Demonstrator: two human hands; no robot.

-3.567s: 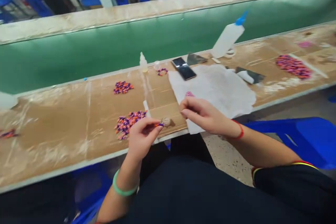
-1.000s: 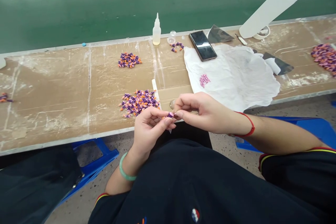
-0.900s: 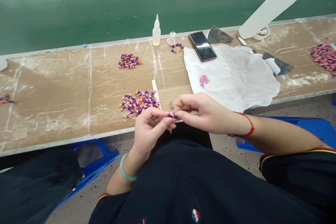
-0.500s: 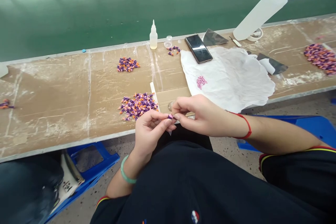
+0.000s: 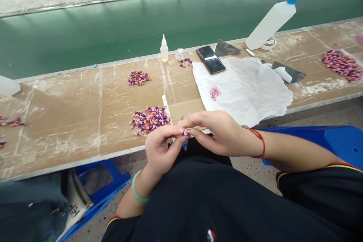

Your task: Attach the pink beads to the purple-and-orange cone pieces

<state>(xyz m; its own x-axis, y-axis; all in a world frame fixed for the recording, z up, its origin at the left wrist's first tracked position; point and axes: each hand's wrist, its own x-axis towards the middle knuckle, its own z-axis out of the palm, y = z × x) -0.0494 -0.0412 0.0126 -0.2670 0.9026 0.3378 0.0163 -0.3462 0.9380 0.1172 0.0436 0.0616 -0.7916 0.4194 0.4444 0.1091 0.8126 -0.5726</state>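
My left hand [image 5: 160, 147] and my right hand [image 5: 215, 132] meet fingertip to fingertip just above the bench's front edge. Both are closed in a pinch on one small purple and pink piece [image 5: 185, 132]. Just left of my hands lies a pile of purple, orange and pink pieces [image 5: 149, 118]. A smaller pile [image 5: 138, 77] lies further back. A little heap of pink bits [image 5: 215, 92] rests on a crumpled white sheet [image 5: 249, 90] to the right of my hands.
A brown bench [image 5: 70, 113] runs across, with a green belt [image 5: 113, 30] behind it. Along its back edge stand a small glue bottle [image 5: 163, 49], a phone [image 5: 211, 59] and a large leaning squeeze bottle [image 5: 269, 22]. Another pile [image 5: 342, 64] lies far right. Blue stools [image 5: 326, 140] stand below.
The view has tilted up since a second ago, so the bench sits lower in the picture. My hands stay together on the small piece, fingers shifting slightly.
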